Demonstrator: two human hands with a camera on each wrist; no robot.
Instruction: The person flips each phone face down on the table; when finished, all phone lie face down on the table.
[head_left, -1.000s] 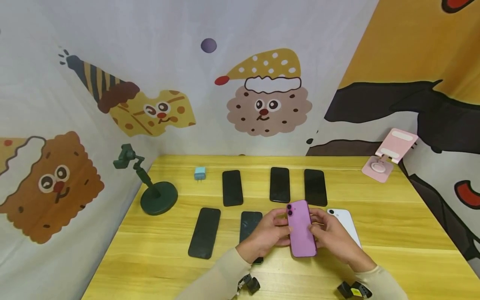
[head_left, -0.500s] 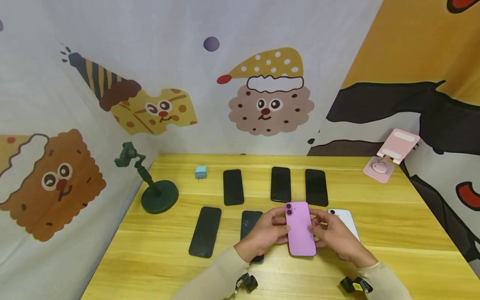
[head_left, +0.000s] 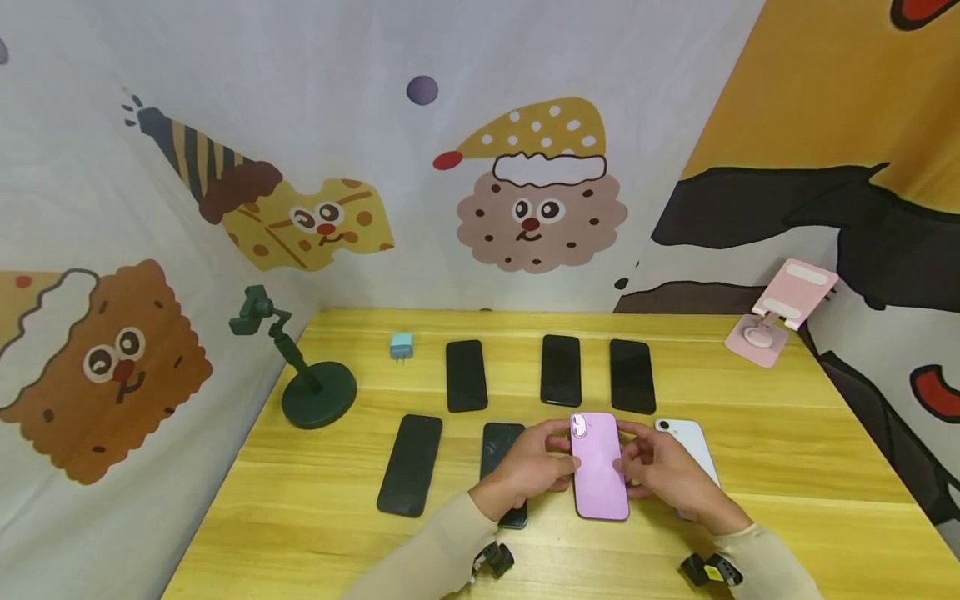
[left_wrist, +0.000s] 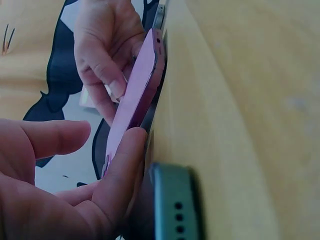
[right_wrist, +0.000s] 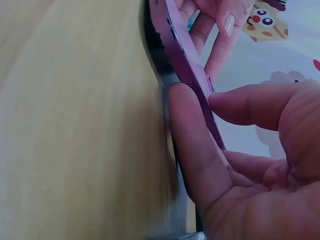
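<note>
A pink phone [head_left: 600,475], back side up with its camera lenses at the far left corner, is held between both hands low over the table. My left hand [head_left: 536,458] holds its left long edge; in the left wrist view a finger [left_wrist: 125,160] lies along the edge while the thumb [left_wrist: 65,136] stands off the back. On the other side, my right hand [head_left: 663,467] pinches the phone between thumb [right_wrist: 245,106] and fingers. A dark phone [head_left: 501,442] lies partly hidden under the left hand and wrist. A white phone [head_left: 690,442] is partly covered by the right hand.
Three black phones [head_left: 467,375] lie in the back row, and another dark phone [head_left: 409,467] lies at left. A blue charger plug [head_left: 401,345] sits behind them. A green stand [head_left: 318,396] stands at far left, a pink phone stand [head_left: 795,293] at back right. Printed cloth [head_left: 360,283] hangs behind.
The pink phone has shifted slightly left and toward the person, with a bright glare now over its lenses. Both hands have moved along with it, still holding its sides.
</note>
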